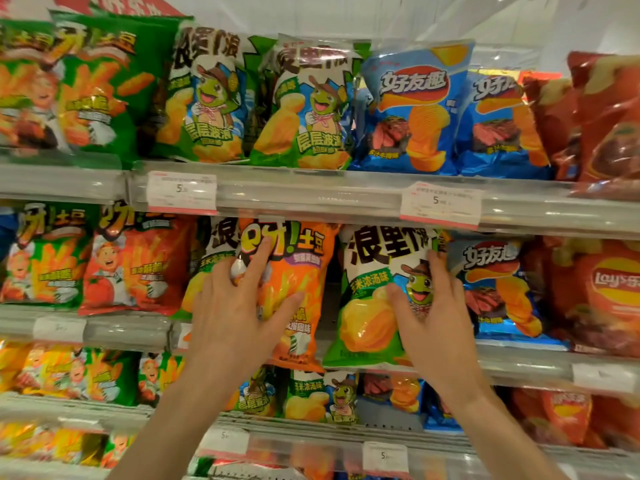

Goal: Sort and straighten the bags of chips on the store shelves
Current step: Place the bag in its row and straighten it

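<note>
An orange chip bag [298, 271] stands on the second shelf, in front of a white-and-green bag of which only the left edge shows. My left hand [235, 306] lies on the orange bag's lower left with fingers spread and nearly straight. To its right stands a white-and-green bag with a cartoon turtle [374, 299], tilted slightly. My right hand [433, 306] rests flat on that bag's right half, thumb on its middle, fingers reaching up its right edge.
The top shelf [311, 195] carries green, turtle, blue and red bags in a row. Blue [498, 289] and red [602, 292] bags stand right of my hands, green and red-orange ones at the left. More bags fill the lower shelves. Price tags hang on the shelf rails.
</note>
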A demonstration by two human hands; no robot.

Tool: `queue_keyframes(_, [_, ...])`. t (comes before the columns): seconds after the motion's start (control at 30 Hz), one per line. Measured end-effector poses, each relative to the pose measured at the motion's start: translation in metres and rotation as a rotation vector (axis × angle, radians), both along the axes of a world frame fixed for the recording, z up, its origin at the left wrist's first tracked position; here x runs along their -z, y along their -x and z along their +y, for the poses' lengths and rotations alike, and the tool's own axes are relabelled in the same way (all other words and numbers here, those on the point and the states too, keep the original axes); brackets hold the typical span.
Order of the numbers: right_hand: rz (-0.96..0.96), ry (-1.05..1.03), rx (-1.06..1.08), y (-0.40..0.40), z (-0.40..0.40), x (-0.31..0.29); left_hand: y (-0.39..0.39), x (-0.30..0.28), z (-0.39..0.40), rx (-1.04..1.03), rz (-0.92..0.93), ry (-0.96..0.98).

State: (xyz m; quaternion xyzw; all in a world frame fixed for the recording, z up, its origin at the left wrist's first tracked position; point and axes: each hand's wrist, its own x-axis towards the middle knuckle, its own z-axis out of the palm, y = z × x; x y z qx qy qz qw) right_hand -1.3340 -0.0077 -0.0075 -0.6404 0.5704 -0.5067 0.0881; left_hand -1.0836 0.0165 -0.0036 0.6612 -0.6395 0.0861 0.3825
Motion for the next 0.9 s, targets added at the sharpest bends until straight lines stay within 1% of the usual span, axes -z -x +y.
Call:
queue_keyframes(0.17, [0.074, -0.026, -0.019, -0.051, -0.022, -0.002, -0.035, 0.003, 0.012, -0.089, 0.029, -0.026])
queue_keyframes(0.33, [0.097, -0.017, -0.003, -0.082, -0.043, 0.003, -0.060, 0.006, 0.013, -0.098, 0.063, -0.016])
queue_keyframes(0.53, [0.059, -0.045, 0.008, -0.095, -0.058, 0.021, -0.070, 0.010, 0.006, -0.075, 0.063, 0.034])
queue_keyframes(0.73, [0.116, -0.027, 0.074, -0.099, -0.068, 0.026, -0.071, 0.012, 0.001, -0.057, 0.075, 0.039])
queue_keyframes(0.8, [0.177, 0.018, 0.103, -0.098, -0.067, 0.028, -0.070, 0.012, 0.002, -0.051, 0.097, 0.029])
queue_keyframes(0.9, [0.385, 0.115, 0.123, -0.093, -0.063, 0.029, -0.071, 0.011, 0.003, -0.039, 0.108, 0.027])
